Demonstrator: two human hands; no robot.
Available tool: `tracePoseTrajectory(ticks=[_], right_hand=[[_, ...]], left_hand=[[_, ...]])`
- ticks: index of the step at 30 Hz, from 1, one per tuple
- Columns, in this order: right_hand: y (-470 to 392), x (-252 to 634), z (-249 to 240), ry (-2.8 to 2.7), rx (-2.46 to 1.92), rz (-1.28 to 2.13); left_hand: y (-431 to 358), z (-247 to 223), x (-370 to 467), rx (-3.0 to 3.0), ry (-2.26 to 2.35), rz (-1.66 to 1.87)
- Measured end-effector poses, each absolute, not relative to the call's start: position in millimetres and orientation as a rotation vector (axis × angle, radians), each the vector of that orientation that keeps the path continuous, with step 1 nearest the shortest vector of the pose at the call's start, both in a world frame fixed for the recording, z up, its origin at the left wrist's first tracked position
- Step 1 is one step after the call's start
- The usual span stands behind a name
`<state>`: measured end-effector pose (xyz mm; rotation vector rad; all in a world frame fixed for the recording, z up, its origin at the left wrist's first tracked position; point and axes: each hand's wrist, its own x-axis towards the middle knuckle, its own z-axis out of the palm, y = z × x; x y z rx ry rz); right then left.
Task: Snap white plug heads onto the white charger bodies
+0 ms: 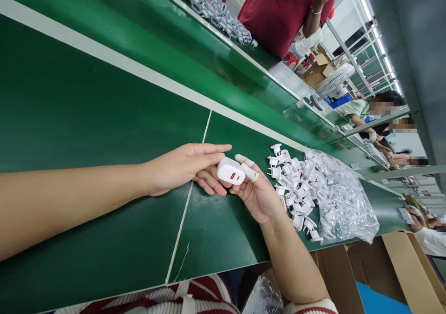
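A white plug-in charger (228, 169) with two ports, one of them red inside, is held over the green bench in front of me. My right hand (259, 191) grips its right side, and two of its fingertips wear pale finger covers. From the left, my left hand (190, 167) reaches in with fingers stretched out and apart. Its thumb tip lies against the charger's left edge, and its lower fingers extend beneath. Just beyond my right hand lies a loose heap of white plug pieces (296, 179) with metal pins.
A clear plastic bag (343, 200) of similar white pieces adjoins the heap. Cardboard boxes (369, 267) stand below the bench edge at right. Past the green conveyor belt (167, 68), more white parts (212, 9) are piled beside a person in a red shirt (278, 14). Other people sit farther right.
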<state>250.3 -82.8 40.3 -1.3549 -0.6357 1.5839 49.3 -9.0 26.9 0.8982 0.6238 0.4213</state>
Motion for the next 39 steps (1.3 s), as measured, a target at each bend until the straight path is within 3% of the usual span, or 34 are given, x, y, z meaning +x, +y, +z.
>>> tracePoseTrajectory(ticks=[4, 9, 19, 29, 39], right_hand=[[-84, 247, 41, -0.727, -1.34, 1.519], [-89, 240, 40, -0.975, -1.312, 1.136], [-103, 241, 36, -1.296, -1.308, 0.766], [-105, 240, 38, -1.316, -1.292, 0.796], [-93, 241, 32, -1.083, -1.288, 0.958]], left_hand=[[-6, 24, 50, 0.938, 0.587, 0.427], [-9, 19, 51, 1.042, 0.545, 0.516], [-29, 0, 46, 1.696, 0.562, 1.021], [-29, -5, 45, 1.748, 0.562, 1.028], [-30, 7, 45, 1.501, 0.649, 0.777]])
